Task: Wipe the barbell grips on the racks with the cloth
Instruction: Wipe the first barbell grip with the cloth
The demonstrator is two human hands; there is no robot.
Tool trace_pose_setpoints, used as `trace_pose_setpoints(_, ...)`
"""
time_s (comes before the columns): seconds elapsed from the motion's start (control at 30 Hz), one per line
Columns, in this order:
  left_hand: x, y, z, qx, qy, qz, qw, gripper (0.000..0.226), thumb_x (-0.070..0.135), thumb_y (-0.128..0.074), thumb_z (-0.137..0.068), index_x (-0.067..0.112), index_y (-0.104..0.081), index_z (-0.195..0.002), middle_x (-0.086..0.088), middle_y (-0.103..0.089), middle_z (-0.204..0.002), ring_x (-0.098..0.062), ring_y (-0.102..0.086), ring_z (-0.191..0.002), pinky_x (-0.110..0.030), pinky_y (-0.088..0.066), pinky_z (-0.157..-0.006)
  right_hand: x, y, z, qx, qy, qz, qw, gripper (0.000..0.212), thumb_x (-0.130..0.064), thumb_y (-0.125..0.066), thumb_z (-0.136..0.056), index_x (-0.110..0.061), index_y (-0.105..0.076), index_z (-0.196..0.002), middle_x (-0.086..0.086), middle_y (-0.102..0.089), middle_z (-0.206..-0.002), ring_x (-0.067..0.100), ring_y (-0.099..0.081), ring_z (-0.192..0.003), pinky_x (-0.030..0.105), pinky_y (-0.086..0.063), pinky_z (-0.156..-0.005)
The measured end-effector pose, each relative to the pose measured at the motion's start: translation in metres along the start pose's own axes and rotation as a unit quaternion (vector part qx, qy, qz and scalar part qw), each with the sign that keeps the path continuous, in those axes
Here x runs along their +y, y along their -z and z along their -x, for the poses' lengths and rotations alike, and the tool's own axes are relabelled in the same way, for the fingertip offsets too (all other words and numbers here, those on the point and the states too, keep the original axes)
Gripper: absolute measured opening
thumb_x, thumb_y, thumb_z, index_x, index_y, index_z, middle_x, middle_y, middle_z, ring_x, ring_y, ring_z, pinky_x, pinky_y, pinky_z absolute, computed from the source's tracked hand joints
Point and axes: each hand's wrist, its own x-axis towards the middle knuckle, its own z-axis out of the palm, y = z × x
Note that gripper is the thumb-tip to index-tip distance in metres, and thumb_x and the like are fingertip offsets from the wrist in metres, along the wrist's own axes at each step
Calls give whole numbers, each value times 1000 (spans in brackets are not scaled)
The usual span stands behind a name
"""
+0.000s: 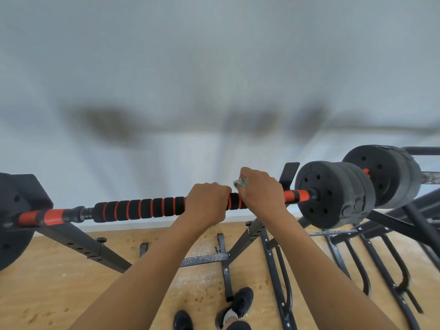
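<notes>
A barbell lies across a black rack, its padded grip [142,209] black with orange rings. My left hand [207,203] curls over the grip near its right end and holds it. Just to the right, my right hand [260,188] wraps the bar with a small pale green cloth [240,182] bunched under its fingers; only a corner of the cloth shows. Black weight plates [333,194] sit at the bar's right end, and more plates [12,222] at the left end.
A second barbell with black plates [383,175] rests behind on the right. Black rack legs [276,270] and cross bars spread over the wooden floor [59,282]. A white wall [214,79] stands close behind. My dark shoes [238,306] are below.
</notes>
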Motion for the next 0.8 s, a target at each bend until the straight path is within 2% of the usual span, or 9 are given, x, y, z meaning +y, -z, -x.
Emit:
trace_pose_setpoints(0.07, -8, 13, -11, -116, 5, 99, 988, 42, 30, -79, -85, 21, -53, -116, 5, -64, -88, -19, -67, -76, -34, -52, -72, 4, 4, 11, -15, -15, -14, 1000, 18, -38, -53, -101, -20, -52, -95, -4, -61, -78, 19, -62, -67, 37, -57, -63)
trace_pose_setpoints(0.13, -14, 25, -27, -238, 23, 201, 950, 60, 37, -88, -79, 18, -47, -119, 1, -73, -93, -18, -76, -78, -40, -61, -79, 10, 7, 23, -27, -25, -27, 999, 18, -37, -53, -102, -21, -50, -94, -5, -60, -75, 17, -63, -66, 41, -61, -63)
trace_pose_setpoints(0.2, -11, 29, -35, -304, 21, 235, 923, 54, 36, -85, -83, 9, -56, -120, -5, -78, -92, -20, -78, -79, -38, -63, -79, 16, 11, 34, -33, -26, -30, 999, 15, -32, -57, -101, -23, -48, -93, -8, -58, -73, 14, -62, -64, 37, -61, -60)
trace_pose_setpoints(0.27, -4, 25, -37, -329, 39, 276, 902, 37, 29, -78, -89, 2, -65, -111, -8, -79, -82, -20, -76, -67, -32, -59, -67, 21, 14, 44, -45, -28, -36, 998, 16, -31, -61, -98, -25, -47, -94, -10, -57, -73, 12, -61, -64, 29, -58, -57)
trace_pose_setpoints(0.33, 0, 18, -34, -281, 46, 246, 926, 24, 24, -73, -88, 6, -66, -101, -4, -76, -70, -18, -68, -54, -27, -55, -60, 21, 16, 50, -47, -25, -32, 998, 18, -31, -64, -97, -26, -47, -94, -11, -57, -74, 11, -61, -64, 26, -57, -56)
trace_pose_setpoints(0.43, 3, 14, -27, -183, 40, 134, 973, 19, 27, -70, -82, 15, -66, -96, 2, -69, -65, -14, -65, -51, -28, -57, -63, 17, 12, 46, -17, -5, 0, 1000, 19, -29, -64, -96, -24, -46, -90, -11, -53, -69, 13, -58, -62, 27, -55, -56)
trace_pose_setpoints(0.6, 9, 7, -19, -99, 37, 76, 992, 16, 26, -67, -84, 20, -61, -98, 3, -60, -74, -19, -63, -66, -33, -59, -71, 6, 14, 10, -28, 17, 26, 999, 10, -28, -58, -96, -21, -52, -94, -6, -57, -74, 19, -60, -68, 36, -57, -64)
trace_pose_setpoints(0.7, 14, 0, -13, -24, 30, 35, 999, 12, 28, -66, -90, 20, -60, -98, 4, -58, -75, -21, -64, -70, -32, -54, -69, 3, 17, -1, -48, 11, 23, 999, 7, -27, -59, -94, -22, -55, -97, -2, -61, -79, 22, -62, -71, 33, -52, -63)
trace_pose_setpoints(0.8, 16, -19, -2, 86, 18, -26, 996, 8, 24, -69, -89, 22, -62, -91, 5, -52, -66, -18, -54, -57, -29, -43, -59, 7, 18, 3, -54, -2, 13, 998, 14, -33, -57, -97, -21, -54, -92, -2, -61, -76, 21, -62, -69, 36, -56, -64)
